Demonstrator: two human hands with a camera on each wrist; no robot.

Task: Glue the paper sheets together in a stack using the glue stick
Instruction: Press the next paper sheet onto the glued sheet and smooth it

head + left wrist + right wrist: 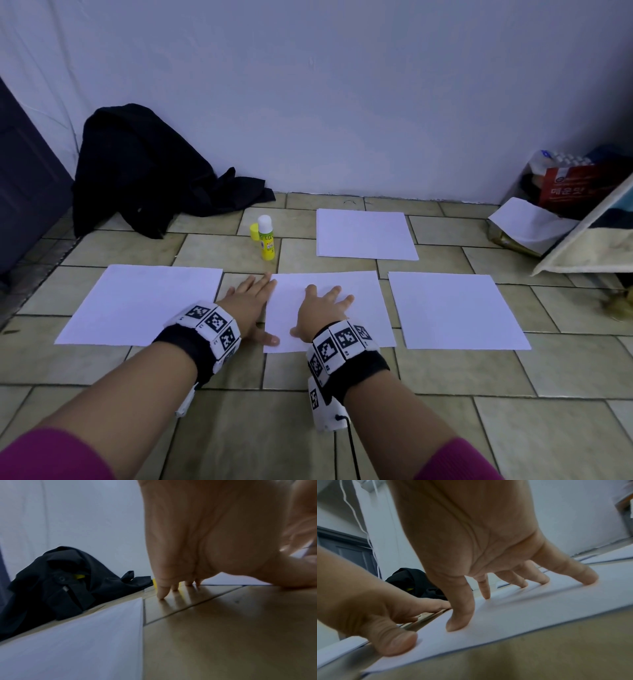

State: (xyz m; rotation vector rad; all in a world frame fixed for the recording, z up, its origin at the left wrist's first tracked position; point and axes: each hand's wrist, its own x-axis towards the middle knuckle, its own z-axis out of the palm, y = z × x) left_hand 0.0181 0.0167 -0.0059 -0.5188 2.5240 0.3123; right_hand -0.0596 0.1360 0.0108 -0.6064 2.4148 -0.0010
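On a tiled floor (445,428), the middle paper sheet (356,301) is being pressed by the spread right hand (322,313) and flat left hand (251,303).

The person is wearing magenta sleeves (58,455) and black wristbands (186,346) carrying white blocks (214,322) printed with black square codes; a black cable (352,448) is hanging from the right one.

L wrist view: glue stick (155,583) mostly hidden behind my left hand (205,534). I can't read its label (268,241). Shelf (582,240) cut off by edge.
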